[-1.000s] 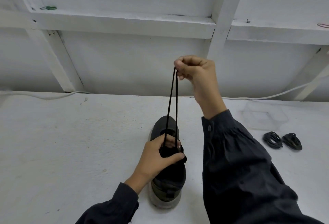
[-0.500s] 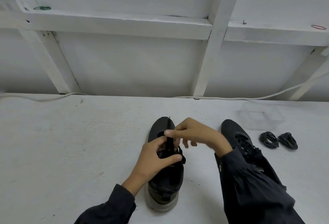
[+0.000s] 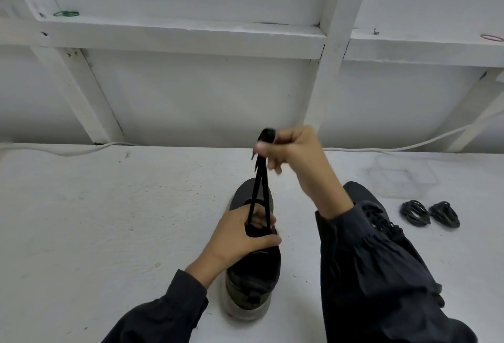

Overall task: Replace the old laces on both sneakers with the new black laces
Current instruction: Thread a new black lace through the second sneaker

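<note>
White table [image 3: 109, 220] before a white wall [image 3: 204, 97]; left hand [image 3: 240, 236] grips the sneaker [image 3: 253, 274] at its eyelets; right hand [image 3: 294, 151], held above it, pinches a black lace [image 3: 260, 192] drawn up taut; seemingly unthreading the old lace; next, work it free; coiled laces [image 3: 414, 213] wait to the right.

A left hand [image 3: 240, 236] grips a black sneaker [image 3: 253, 274] near the white bench's [image 3: 109, 220] front edge. The right hand [image 3: 294, 151] pinches its black lace [image 3: 260, 190], held up taut. Two coiled black laces [image 3: 415, 213] lie toward the right edge.
</note>
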A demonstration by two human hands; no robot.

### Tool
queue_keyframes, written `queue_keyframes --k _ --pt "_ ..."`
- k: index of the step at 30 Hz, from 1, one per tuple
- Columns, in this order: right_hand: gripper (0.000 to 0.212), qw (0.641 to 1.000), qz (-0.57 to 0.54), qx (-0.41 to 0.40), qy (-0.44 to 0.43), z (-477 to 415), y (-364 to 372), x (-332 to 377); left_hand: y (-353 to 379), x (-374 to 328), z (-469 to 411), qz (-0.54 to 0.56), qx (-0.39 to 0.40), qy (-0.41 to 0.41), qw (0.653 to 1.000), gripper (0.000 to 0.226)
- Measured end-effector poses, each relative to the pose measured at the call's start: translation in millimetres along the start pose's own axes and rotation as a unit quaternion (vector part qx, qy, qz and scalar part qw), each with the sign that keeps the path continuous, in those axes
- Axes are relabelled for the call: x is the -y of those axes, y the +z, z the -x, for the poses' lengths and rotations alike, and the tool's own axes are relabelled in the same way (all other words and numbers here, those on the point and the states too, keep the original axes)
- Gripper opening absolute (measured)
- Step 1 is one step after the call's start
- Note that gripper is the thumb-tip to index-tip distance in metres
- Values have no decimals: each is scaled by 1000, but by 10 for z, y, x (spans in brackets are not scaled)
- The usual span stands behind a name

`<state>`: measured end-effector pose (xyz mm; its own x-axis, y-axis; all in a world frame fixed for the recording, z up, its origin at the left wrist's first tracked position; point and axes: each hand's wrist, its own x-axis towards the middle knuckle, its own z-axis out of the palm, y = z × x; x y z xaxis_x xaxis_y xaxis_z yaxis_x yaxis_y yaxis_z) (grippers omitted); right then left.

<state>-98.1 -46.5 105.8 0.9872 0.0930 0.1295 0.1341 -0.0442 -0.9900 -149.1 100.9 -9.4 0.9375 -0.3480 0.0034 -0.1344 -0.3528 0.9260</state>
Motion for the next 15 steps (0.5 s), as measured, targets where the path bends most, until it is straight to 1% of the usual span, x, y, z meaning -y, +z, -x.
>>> queue_keyframes --k 2,4,6,8,10,12,14,15 --pt "9 996 -68 -45 -30 -159 -74 196 16 0 33 8 -4 2 1000 27" --pt "9 990 -107 -76 -48 -304 -119 301 11 -6 45 18 -26 2 999 27" --pt "8 985 -142 -89 -37 -396 -105 254 3 -25 26 16 -38 5 999 27" --pt "6 982 -168 -92 -11 -443 -60 101 29 -23 40 19 -33 6 999 27" --pt "5 982 -167 -85 5 -464 -41 -87 55 -6 82 37 -35 3 999 25" --pt "10 985 -151 -77 21 -468 -87 -245 58 -7 108 98 -45 -7 994 16" --pt "18 993 -93 -48 50 -423 -148 -368 37 -45 113 157 -55 -12 986 18" --pt "22 996 -36 -23 72 -377 -174 -426 20 -58 104 163 -60 -9 985 22"
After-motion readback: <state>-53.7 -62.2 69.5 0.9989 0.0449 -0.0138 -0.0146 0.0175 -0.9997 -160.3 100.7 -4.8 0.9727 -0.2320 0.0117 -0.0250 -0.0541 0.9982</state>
